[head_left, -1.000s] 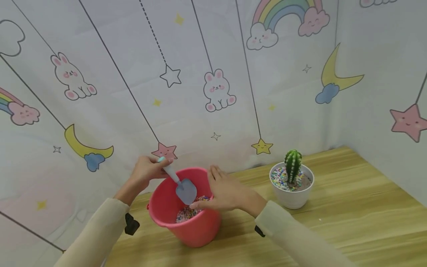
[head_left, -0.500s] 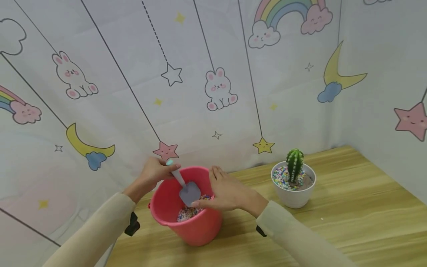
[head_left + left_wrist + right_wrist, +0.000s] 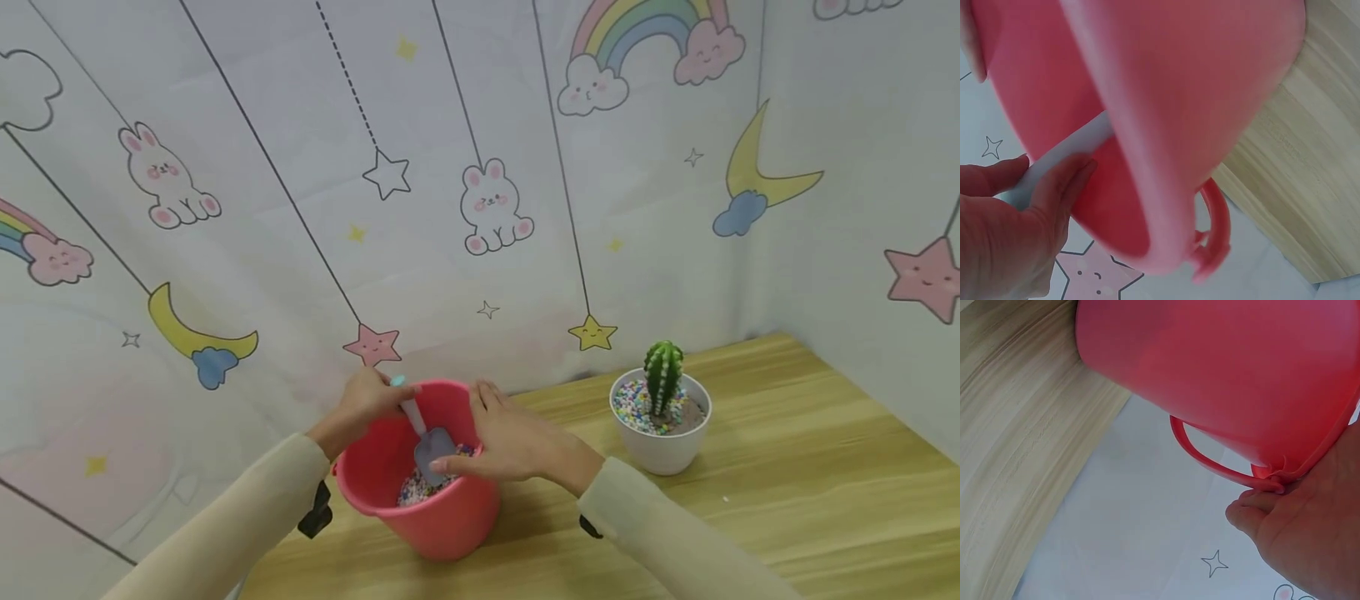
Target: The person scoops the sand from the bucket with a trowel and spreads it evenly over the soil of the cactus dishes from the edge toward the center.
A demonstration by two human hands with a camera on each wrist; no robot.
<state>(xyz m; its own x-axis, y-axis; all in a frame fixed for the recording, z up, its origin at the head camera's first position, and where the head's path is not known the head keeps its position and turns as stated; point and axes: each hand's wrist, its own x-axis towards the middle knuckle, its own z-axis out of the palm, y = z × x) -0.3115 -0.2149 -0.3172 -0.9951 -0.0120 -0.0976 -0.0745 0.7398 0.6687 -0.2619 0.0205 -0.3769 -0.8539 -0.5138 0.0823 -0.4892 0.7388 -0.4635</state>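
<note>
In the head view a pink-red bucket (image 3: 438,525) stands on the wooden table, with small multicoloured beads (image 3: 412,492) inside. My left hand (image 3: 367,396) pinches the pale handle of a toy shovel (image 3: 429,446), its grey blade pointing down at the beads. The left wrist view has the handle (image 3: 1079,140) between thumb and fingers, while the bucket wall hides the blade. My right hand (image 3: 517,433) holds the bucket's right rim, the thumb reaching over the opening. Seen from the right wrist, its fingers (image 3: 1250,515) lie outside, beside the bucket's carrying handle (image 3: 1210,464).
To the right, a white pot (image 3: 663,454) holds a green cactus (image 3: 663,375), with coloured beads and a brown patch around its base. A printed cloth (image 3: 300,167) hangs behind the wooden table (image 3: 787,467).
My left hand has moved right and down, lowering the shovel's blade deeper into the bucket toward the beads. My right hand stays on the rim.
</note>
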